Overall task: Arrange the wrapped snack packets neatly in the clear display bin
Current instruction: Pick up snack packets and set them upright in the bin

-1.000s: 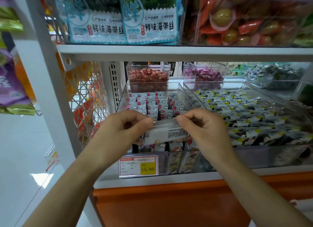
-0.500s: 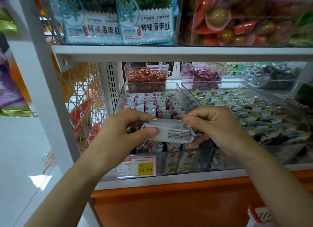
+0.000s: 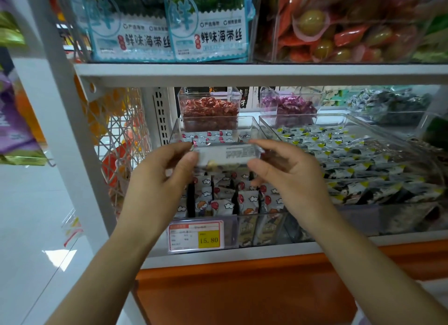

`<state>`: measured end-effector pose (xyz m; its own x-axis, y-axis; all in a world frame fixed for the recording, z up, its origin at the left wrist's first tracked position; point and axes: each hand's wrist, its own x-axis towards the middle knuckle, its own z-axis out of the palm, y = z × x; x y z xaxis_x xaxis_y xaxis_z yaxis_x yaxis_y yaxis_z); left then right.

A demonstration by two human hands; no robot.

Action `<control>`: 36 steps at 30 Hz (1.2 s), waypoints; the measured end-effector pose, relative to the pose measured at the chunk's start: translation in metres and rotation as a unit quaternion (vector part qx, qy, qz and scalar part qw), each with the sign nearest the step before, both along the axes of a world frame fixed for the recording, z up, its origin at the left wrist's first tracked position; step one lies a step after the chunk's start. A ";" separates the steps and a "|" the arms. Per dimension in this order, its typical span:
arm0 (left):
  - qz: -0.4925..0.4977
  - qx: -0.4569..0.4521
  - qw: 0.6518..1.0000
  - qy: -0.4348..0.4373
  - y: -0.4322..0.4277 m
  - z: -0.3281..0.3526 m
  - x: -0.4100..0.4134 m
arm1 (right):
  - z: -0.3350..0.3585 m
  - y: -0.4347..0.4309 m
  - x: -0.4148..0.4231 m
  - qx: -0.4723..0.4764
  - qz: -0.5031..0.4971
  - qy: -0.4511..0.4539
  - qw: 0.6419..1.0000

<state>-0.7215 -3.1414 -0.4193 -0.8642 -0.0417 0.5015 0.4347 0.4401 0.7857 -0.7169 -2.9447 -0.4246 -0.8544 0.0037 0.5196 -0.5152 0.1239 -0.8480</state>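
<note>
A white shelving unit (image 3: 72,140) is filling most of the view, with an upper shelf (image 3: 242,72) running across and an orange panel (image 3: 242,290) lying below the lower ledge. On the upper shelf, two pale blue seaweed bags (image 3: 169,29) are standing side by side, and just to their right a clear box of red and green wrapped items (image 3: 351,31) is sitting. On the lower shelf, a wide clear tray of dark and yellow packets (image 3: 363,160) is taking up the right side. Just beside it on the left, the clear display bin (image 3: 242,230) is holding rows of wrapped snack packets (image 3: 223,198) printed with clouds and red balloons, most of them standing on edge behind the front wall. Behind that bin, a small tub of red candies (image 3: 209,111) and a tub of purple candies (image 3: 291,106) are standing near the back.

The left hand (image 3: 157,184) and the right hand (image 3: 291,176) are reaching in from below, set apart from each other, each pinching one end of a single silver packet (image 3: 228,155). That packet is being held level above the middle of the display bin, its printed back (small text, too fine to read) facing the camera. A price tag (image 3: 196,236) reading 15.80 is clipped to the bin's front.
</note>
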 end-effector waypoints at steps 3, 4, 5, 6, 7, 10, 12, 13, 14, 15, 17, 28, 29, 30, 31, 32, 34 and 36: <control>0.073 -0.248 0.961 0.096 -0.005 -0.004 -0.004 | -0.003 0.004 -0.004 -0.021 -0.084 0.008 0.996; 0.070 -0.322 0.940 0.086 -0.005 -0.006 -0.006 | -0.003 0.006 -0.004 -0.023 -0.103 0.007 0.994; 0.062 -0.382 0.920 0.060 -0.004 -0.008 -0.008 | -0.004 0.007 -0.005 -0.025 -0.114 0.005 0.993; 0.054 -0.431 0.900 0.031 -0.003 -0.012 -0.010 | -0.005 0.007 -0.006 -0.026 -0.119 0.003 0.993; 0.048 -0.477 0.877 0.012 -0.002 -0.016 -0.012 | -0.005 0.008 -0.007 -0.024 -0.121 0.003 0.992; 0.053 -0.579 0.814 0.006 -0.001 -0.021 -0.016 | -0.008 0.007 -0.008 -0.011 -0.122 0.004 0.992; 0.048 -0.614 0.788 0.004 -0.002 -0.021 -0.017 | -0.009 0.005 -0.008 -0.005 -0.118 0.006 0.993; 0.043 -0.620 0.783 0.004 -0.002 -0.020 -0.018 | -0.009 0.003 -0.008 -0.002 -0.115 0.008 0.993; 0.036 -0.620 0.784 0.001 -0.003 -0.020 -0.017 | -0.008 0.001 -0.008 0.001 -0.114 0.009 0.993; 0.027 -0.613 0.790 -0.006 -0.003 -0.019 -0.016 | -0.007 -0.001 -0.009 0.005 -0.114 0.008 0.993; -0.002 -0.579 0.815 -0.023 -0.006 -0.018 -0.012 | -0.004 -0.004 -0.011 0.021 -0.120 0.006 0.993; -0.089 -0.452 0.888 0.012 -0.029 -0.014 0.001 | 0.024 -0.031 -0.047 0.306 -0.096 0.045 0.946; -0.087 -0.453 0.887 0.014 -0.029 -0.014 0.001 | 0.025 -0.033 -0.050 0.315 -0.095 0.055 0.943; -0.084 -0.452 0.888 0.016 -0.029 -0.013 0.001 | 0.025 -0.036 -0.053 0.327 -0.094 0.063 0.938; -0.081 -0.450 0.889 0.018 -0.029 -0.013 0.001 | 0.024 -0.039 -0.056 0.339 -0.093 0.070 0.933; -0.079 -0.449 0.890 0.020 -0.029 -0.013 0.002 | 0.024 -0.042 -0.059 0.352 -0.092 0.076 0.928; -0.079 -0.449 0.890 0.023 -0.029 -0.013 0.002 | 0.025 -0.047 -0.065 0.366 -0.096 0.086 0.921; -0.079 -0.455 0.887 0.016 -0.029 -0.013 0.003 | 0.026 -0.049 -0.070 0.366 -0.098 0.092 0.921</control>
